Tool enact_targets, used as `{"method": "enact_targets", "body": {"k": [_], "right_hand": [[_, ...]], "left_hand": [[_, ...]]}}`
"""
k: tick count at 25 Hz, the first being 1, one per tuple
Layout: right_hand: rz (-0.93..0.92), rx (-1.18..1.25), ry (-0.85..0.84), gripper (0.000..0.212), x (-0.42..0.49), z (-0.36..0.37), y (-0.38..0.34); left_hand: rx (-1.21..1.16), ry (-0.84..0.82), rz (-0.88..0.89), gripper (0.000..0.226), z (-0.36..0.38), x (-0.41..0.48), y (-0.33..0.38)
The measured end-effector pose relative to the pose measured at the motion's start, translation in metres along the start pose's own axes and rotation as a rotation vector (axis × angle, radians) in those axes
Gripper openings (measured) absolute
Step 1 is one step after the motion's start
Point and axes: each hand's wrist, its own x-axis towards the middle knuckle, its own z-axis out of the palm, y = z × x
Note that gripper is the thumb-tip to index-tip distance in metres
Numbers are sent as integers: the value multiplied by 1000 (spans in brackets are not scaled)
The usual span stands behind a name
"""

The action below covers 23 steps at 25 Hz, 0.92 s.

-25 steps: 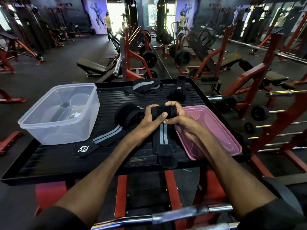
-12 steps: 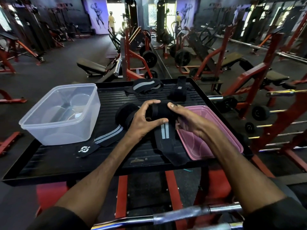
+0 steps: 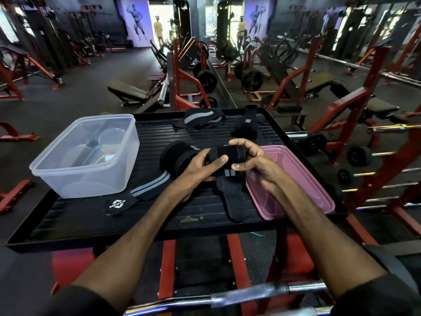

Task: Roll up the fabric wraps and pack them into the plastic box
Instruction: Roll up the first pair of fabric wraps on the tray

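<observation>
A black fabric wrap with grey stripes is rolled up between both hands at the middle of the black tray. My left hand grips its left end, thumb on top. My right hand holds the right end, fingers curled over it. The wrap's loose tail hangs down onto the tray. The clear plastic box stands open on the left. A second striped wrap lies partly rolled left of my hands. Two more wraps, one striped and one plain black, lie at the back.
A pink lid lies flat on the tray's right side, under my right wrist. A chrome barbell crosses just below me. Red gym racks, benches and weight plates surround the tray stand. Two people stand far back by the doorway.
The roll has grown thicker and the hanging tail shorter. My hands re-gripped the roll, right fingers now curled over its top.
</observation>
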Motion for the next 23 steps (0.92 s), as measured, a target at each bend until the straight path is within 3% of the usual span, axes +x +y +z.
{"method": "enact_targets", "body": {"k": [3, 5, 8, 10, 14, 17, 20, 23], "right_hand": [[68, 201, -19, 67, 3, -4, -8], [145, 312, 38, 47, 2, -2, -16], [280, -71, 83, 24, 2, 7, -17], [283, -225, 12, 37, 5, 8, -9], [190, -136, 57, 62, 8, 14, 1], [127, -179, 88, 58, 8, 20, 2], [76, -195, 169, 52, 7, 20, 5], [34, -394, 78, 54, -1, 21, 8]], "left_hand": [[-31, 95, 103, 41, 2, 1, -7], [39, 138, 167, 54, 0, 4, -8], [121, 173, 233, 58, 1, 7, -8], [125, 125, 230, 64, 6, 7, -7], [131, 24, 198, 72, 13, 6, -4], [42, -10, 147, 72, 5, 6, -1], [-88, -64, -25, 71, -1, 8, -3], [-241, -89, -71, 51, 0, 6, -3]]}}
